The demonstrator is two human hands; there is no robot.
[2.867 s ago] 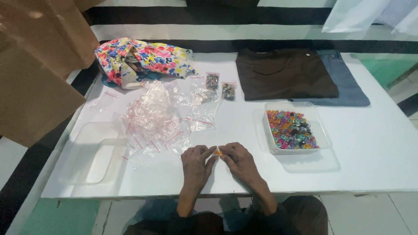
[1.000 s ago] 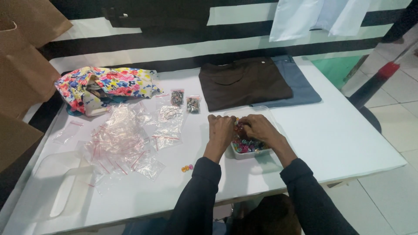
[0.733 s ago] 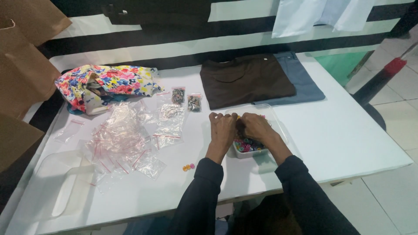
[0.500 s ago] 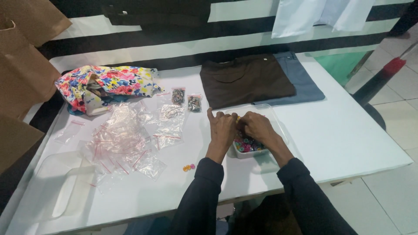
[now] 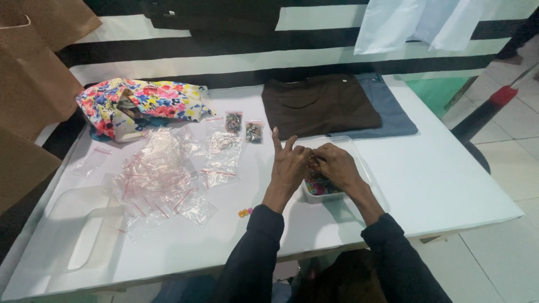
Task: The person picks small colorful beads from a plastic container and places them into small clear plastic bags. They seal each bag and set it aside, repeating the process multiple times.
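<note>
Both hands met over the clear tray (image 5: 359,160) of coloured beads (image 5: 320,185), which sat on the white table (image 5: 449,185) directly beneath them. The left hand (image 5: 289,165) had two fingers raised; the right hand (image 5: 336,167) curled above the beads, fingertips touching the left's. Whether they pinched a bead could not be told. The tray's long axis ran away from the person, nearer the right hand. Two loose beads (image 5: 245,212) lay near the left forearm.

Bare white table (image 5: 449,179) left open right of the clear bead tray (image 5: 359,163), front edge unobstructed, left half crowded by a heap of small clear bags (image 5: 163,179), far side blocked by folded brown garment (image 5: 320,104) and floral bag (image 5: 140,104), two loose beads (image 5: 245,212) lying near the left hand (image 5: 289,168).
</note>
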